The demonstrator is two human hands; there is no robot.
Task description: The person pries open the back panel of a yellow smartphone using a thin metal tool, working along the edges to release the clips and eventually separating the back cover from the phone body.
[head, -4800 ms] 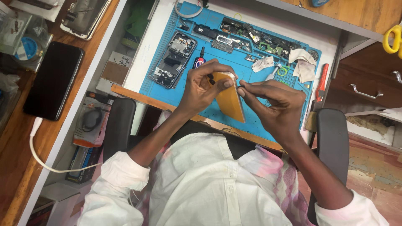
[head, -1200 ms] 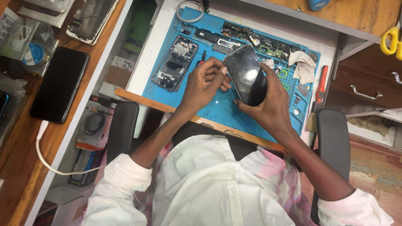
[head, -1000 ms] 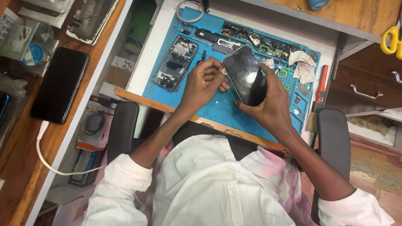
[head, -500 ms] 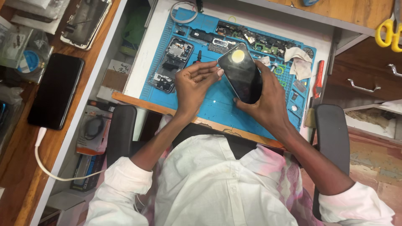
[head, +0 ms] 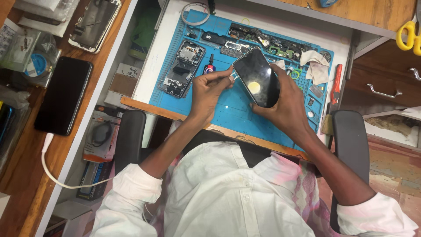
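My right hand [head: 287, 103] grips a dark glossy phone screen panel [head: 256, 77], tilted above a blue repair mat [head: 228, 112]. My left hand [head: 208, 90] pinches a small strip or tab at the panel's left edge; what it is stays too small to tell. An opened phone body [head: 180, 68] with bare internals lies on the mat just left of my left hand. A small red-and-black tool [head: 209, 66] lies between the two.
Loose phone parts [head: 263, 41], white tissues [head: 315, 66] and a red-handled screwdriver [head: 335, 83] sit along the mat's far and right side. A black phone [head: 61, 94] on a white cable lies on the wooden shelf at left. Drawers [head: 386, 92] stand at right.
Earlier I held a yellow-backed piece in both hands. Now the dark panel faces up, and it has tilted and shifted slightly left while my left hand stays at its edge.
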